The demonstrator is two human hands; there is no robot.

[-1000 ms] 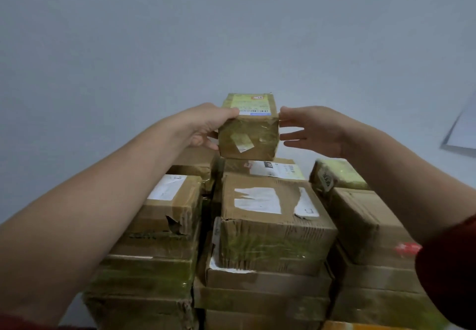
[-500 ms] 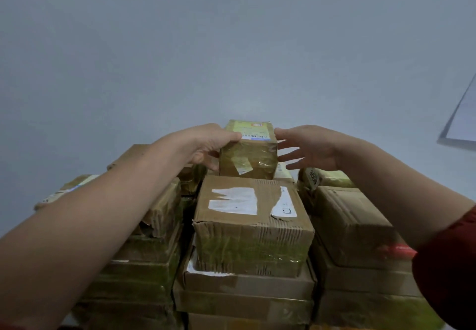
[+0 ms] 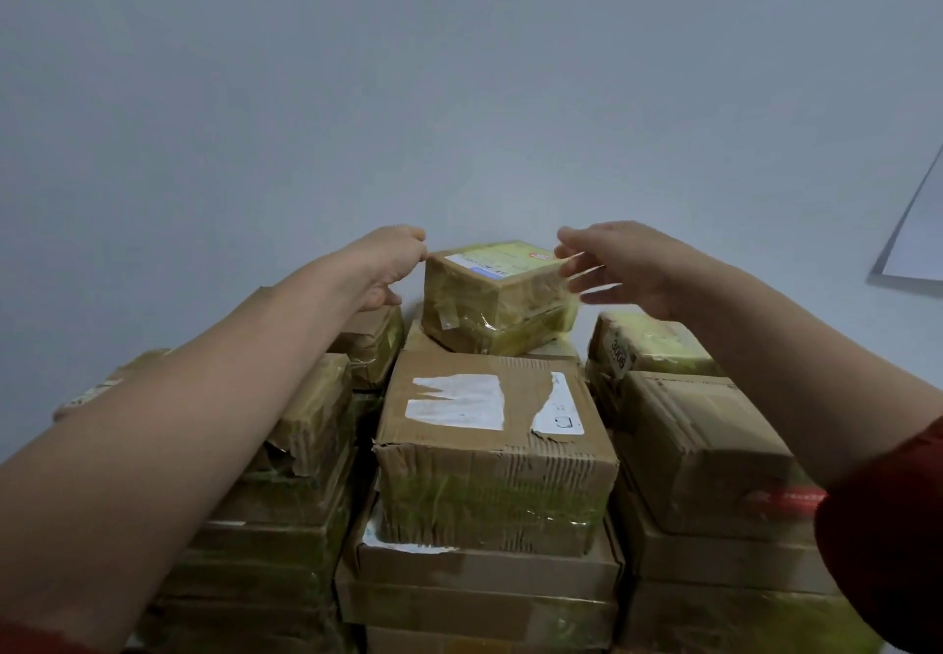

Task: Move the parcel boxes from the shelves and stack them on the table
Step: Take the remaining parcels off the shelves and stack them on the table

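A small parcel box (image 3: 497, 296), wrapped in yellowish tape with a shipping label on top, sits turned at an angle on the back of the middle stack. My left hand (image 3: 388, 265) is at its left side, fingertips just touching the top left corner and thumb off the box. My right hand (image 3: 612, 260) hovers at the top right corner with fingers spread and blurred, barely touching the edge. Below and in front lies a larger cardboard box (image 3: 490, 454) with torn white labels.
Stacks of taped cardboard boxes fill the lower view: a left stack (image 3: 306, 449), a right stack (image 3: 704, 449) and a small labelled box (image 3: 648, 347) at the back right. A plain pale wall (image 3: 459, 92) stands right behind them. A white sheet (image 3: 918, 240) hangs at the right.
The small box came down from the air onto the middle stack and turned at an angle. Both hands loosened their hold and now sit at its upper corners.
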